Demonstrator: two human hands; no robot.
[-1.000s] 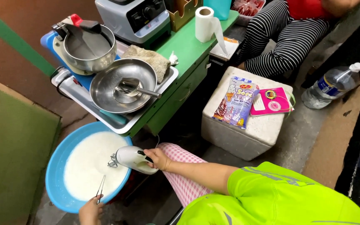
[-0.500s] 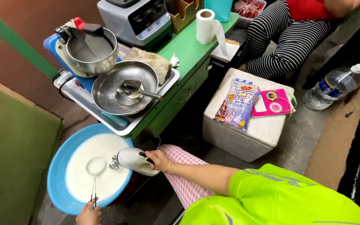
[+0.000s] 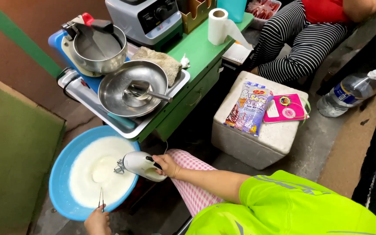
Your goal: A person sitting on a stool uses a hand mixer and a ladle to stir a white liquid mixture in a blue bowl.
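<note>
On the floor, blue basin (image 3: 59, 174) of frothy white batter; hands grasping white mixer (image 3: 142, 165) and tongs (image 3: 101, 199).

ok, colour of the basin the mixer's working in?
Blue basin, holding a white mix; the white hand mixer is over it. Head view, lower left.

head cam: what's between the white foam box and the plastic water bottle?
Nothing: in the head view, only bare grey floor lies between the foam box and the bottle.
</note>
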